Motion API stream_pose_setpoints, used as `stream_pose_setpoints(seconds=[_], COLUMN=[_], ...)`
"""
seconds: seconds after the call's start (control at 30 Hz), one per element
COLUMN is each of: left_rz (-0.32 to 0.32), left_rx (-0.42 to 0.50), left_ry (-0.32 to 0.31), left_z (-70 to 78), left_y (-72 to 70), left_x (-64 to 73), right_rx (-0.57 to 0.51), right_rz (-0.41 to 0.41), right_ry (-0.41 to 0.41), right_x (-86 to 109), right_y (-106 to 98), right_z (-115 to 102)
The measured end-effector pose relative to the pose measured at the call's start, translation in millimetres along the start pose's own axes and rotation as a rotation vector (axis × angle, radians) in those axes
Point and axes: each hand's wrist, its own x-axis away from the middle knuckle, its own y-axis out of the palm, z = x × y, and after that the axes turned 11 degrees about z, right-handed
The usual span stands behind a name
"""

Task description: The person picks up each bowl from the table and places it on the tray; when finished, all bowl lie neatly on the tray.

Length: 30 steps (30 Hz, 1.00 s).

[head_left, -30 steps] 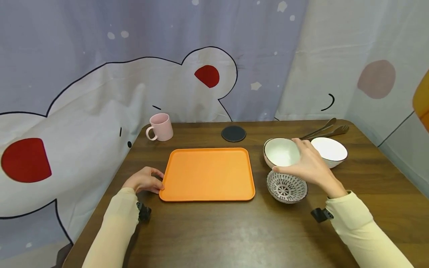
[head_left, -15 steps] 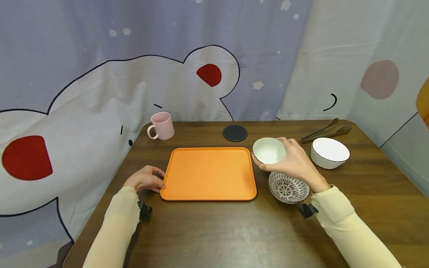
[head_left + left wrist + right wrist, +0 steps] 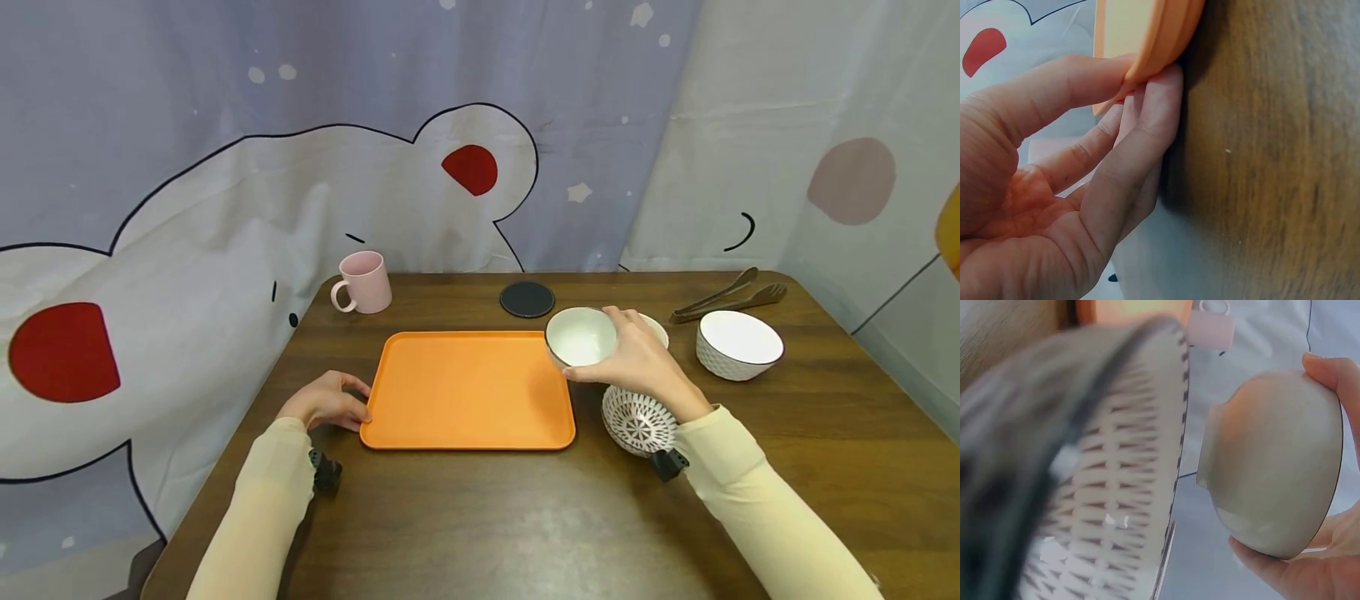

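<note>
My right hand (image 3: 637,358) grips a pale cream bowl (image 3: 577,337) by its sides, thumb and fingers at the rim. It overlaps the right edge of the orange tray (image 3: 465,392) in the head view. The bowl's underside and foot ring show in the right wrist view, where the bowl (image 3: 1275,462) is raised. My left hand (image 3: 330,402) pinches the tray's near left corner; in the left wrist view the thumb lies over the tray rim (image 3: 1163,44) and fingers are beneath it. Below my right hand stands a patterned bowl (image 3: 637,423), partly covered by the wrist.
Another light bowl (image 3: 658,332) is mostly hidden behind my right hand. A white textured bowl (image 3: 738,346) stands further right, with tongs (image 3: 723,298) behind it. At the back are a pink mug (image 3: 366,283) and a dark round coaster (image 3: 527,299).
My right hand has carried the cream bowl left, from beside the patterned bowl to the tray's right edge, uncovering the white bowl. My left hand stays at the tray corner.
</note>
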Motion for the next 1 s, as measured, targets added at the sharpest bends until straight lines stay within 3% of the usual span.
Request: stream_pose_setpoints(seconds=[0.73, 1.0], left_rz=[0.01, 0.025], left_rx=[0.011, 0.001], left_ry=[0.013, 0.016], left_z=[1.3, 0.5], left_y=[1.0, 1.7], left_x=[6.5, 4.4], right_rx=[-0.068, -0.072], right_rz=[-0.052, -0.035], right_ry=[0.026, 0.015], right_x=[-16.7, -22.5], right_y=[36.5, 49.4], right_z=[-34.1, -43.1])
